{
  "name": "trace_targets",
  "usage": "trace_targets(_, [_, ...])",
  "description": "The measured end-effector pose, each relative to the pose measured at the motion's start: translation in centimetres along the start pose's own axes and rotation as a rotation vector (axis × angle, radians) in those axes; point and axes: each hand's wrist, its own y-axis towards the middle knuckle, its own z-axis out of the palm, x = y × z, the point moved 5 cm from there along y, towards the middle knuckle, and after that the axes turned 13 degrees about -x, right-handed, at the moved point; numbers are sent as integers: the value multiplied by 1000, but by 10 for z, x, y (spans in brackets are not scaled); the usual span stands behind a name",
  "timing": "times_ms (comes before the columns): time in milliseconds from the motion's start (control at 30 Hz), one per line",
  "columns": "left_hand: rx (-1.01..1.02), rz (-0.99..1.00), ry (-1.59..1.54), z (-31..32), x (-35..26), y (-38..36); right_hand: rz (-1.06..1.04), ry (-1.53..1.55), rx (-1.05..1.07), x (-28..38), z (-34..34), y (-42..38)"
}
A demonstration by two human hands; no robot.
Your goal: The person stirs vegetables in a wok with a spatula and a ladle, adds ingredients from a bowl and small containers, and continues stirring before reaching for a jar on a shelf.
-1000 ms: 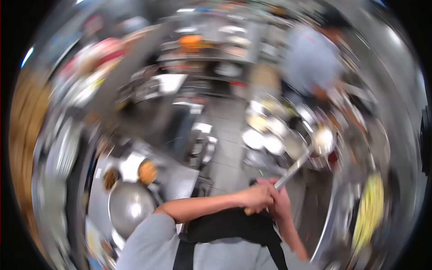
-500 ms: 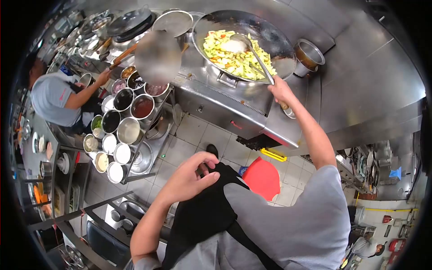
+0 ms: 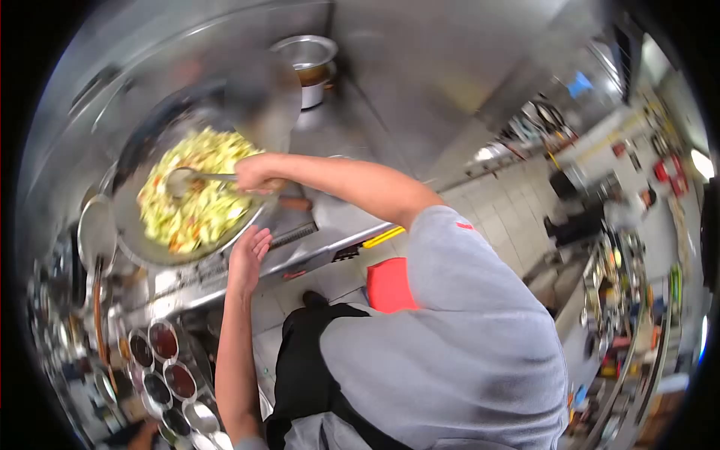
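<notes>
My right hand [image 3: 256, 174] is wrapped around the handle of a ladle [image 3: 184, 181], whose bowl rests among the food. Chopped pale green and yellow vegetables [image 3: 199, 221] with orange bits are piled in the large wok [image 3: 129, 214]. A brown wooden handle end [image 3: 294, 203] sticks out below my right wrist, past the rim. My left hand [image 3: 246, 261] is at the near edge of the wok, fingers extended and holding nothing.
A metal pot [image 3: 306, 54] stands behind the stove. At left is a round strainer [image 3: 97, 234] with a long wooden handle. Sauce containers [image 3: 180, 380] fill a cart at lower left. A red stool [image 3: 390, 285] stands below the stove; another person [image 3: 626, 212] is far right.
My view has swung right, so the wok now appears further left. My left hand has risen from my apron toward the wok's edge. The ladle has moved within the vegetables.
</notes>
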Motion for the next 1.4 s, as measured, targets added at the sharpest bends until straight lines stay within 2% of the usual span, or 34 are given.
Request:
trace_targets(33, [23,-112,-157,19,0,13,161,313,-145,6,-33,-35])
trace_targets(67, [40,-226,-314,38,0,26,149,333,-193,-6,-45,-34])
trace_targets(100, [98,-298,-412,54,-2,42,-30,120,-328,-18,-53,-17])
trace_targets(167, [263,-417,-520,88,-16,56,110,80,-482,-31,-76,-12])
trace_targets(233, [86,-502,-485,92,-20,64,69,-74,-538,-66,-65,29])
trace_targets(267, [-36,-550,-494,74,-17,76,30,-92,-512,-105,-44,58])
trace_targets(300, [-178,-587,-531,45,-19,81,77,7,-457,-108,-34,59])
trace_targets(367, [-210,-392,-393,12,-56,33,212,312,-331,-102,3,41])
trace_targets(467, [-79,-544,-312,-74,-77,-24,419,646,-204,-70,43,-15])
trace_targets(500, [-106,-470,-177,-91,-94,-40,453,683,-201,-68,37,-35])
trace_targets(533, [-123,-404,-38,-102,-114,-69,440,650,-363,-52,13,-59])
trace_targets(600, [-164,-295,186,-125,-138,-108,403,681,-220,-62,-19,-66])
trace_targets(633, [-179,-262,207,-135,-143,-118,414,689,-223,-63,-29,-64])
trace_targets(700, [-207,-202,259,-156,-152,-131,413,508,-304,-55,-43,-34])
trace_targets(800, [-215,-133,258,-184,-152,-126,395,498,-317,-58,-12,63])
trace_targets(867, [-232,-122,240,-192,-158,-123,419,766,-206,-38,36,106])
trace_targets(900, [-230,-99,228,-199,-160,-119,418,649,-184,-8,47,104])
trace_targets(967, [-230,-54,201,-217,-158,-110,321,608,-231,29,68,79])
trace_targets(1033, [-213,-45,168,-228,-158,-105,374,591,-84,44,59,28])
trace_targets(1100, [-203,-28,139,-236,-156,-96,359,451,-116,44,51,-19])
trace_targets(1167, [-173,-41,104,-238,-156,-88,324,275,-241,48,32,-66])
trace_targets(1233, [-158,-46,84,-241,-155,-84,206,-50,-379,49,22,-111])
trace_targets(1300, [-147,-51,75,-236,-155,-86,340,-213,-348,93,-12,-158])
trace_targets(1367, [-157,-39,125,-235,-154,-91,349,-275,-291,118,-27,-194])
trace_targets(1400, [-162,-38,148,-236,-155,-93,419,-309,-215,129,-26,-208])
